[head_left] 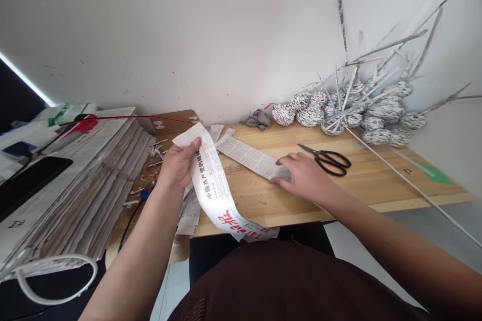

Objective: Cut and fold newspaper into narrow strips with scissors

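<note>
My left hand pinches the upper end of a long newspaper strip with black and red characters. The strip curves down past the table's front edge to the brown clothing. My right hand has its thumb and fingers around the right end of a shorter printed strip, which lies slanting on the wooden table. Scissors with black handles lie just beyond my right hand. More cut strips lie beneath and beside my left hand.
A thick newspaper stack with a black phone on it fills the left side. Woven paper balls with long paper sticks stand at the back right by the wall. A grey cloth and paper scraps lie on the table.
</note>
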{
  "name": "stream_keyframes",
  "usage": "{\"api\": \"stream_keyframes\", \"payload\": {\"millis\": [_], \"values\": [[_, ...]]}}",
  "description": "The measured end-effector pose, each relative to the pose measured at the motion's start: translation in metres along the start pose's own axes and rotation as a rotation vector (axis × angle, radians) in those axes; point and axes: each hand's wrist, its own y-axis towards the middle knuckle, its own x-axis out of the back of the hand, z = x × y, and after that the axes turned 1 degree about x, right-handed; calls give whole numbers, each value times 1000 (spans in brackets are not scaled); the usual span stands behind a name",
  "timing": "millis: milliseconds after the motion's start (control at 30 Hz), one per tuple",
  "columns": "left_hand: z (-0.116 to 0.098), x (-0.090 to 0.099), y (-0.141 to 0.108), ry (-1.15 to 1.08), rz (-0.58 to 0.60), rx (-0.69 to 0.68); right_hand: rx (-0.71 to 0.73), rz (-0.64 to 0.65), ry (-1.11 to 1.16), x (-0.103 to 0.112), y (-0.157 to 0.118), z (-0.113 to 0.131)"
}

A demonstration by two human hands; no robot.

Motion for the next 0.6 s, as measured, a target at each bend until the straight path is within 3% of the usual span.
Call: {"api": "stream_keyframes", "payload": {"millis": [133,200,300,400,467,600], "values": [[-8,2,-8,12,-25,13,24,36,-14,-7,-12,9],[-7,3,-12,34,16,40,-2,47,12,-7,-10,8],[-2,2,-18,173,189,118,-29,80,76,-1,-3,-2],[6,-5,-20,456,432,188,-54,135,141,7,7,-14],[13,-16,-19,631,586,115,-57,175,177,11,12,-20],[35,-46,-11,918,870,-299,-35,235,220,13,17,-23]]}}
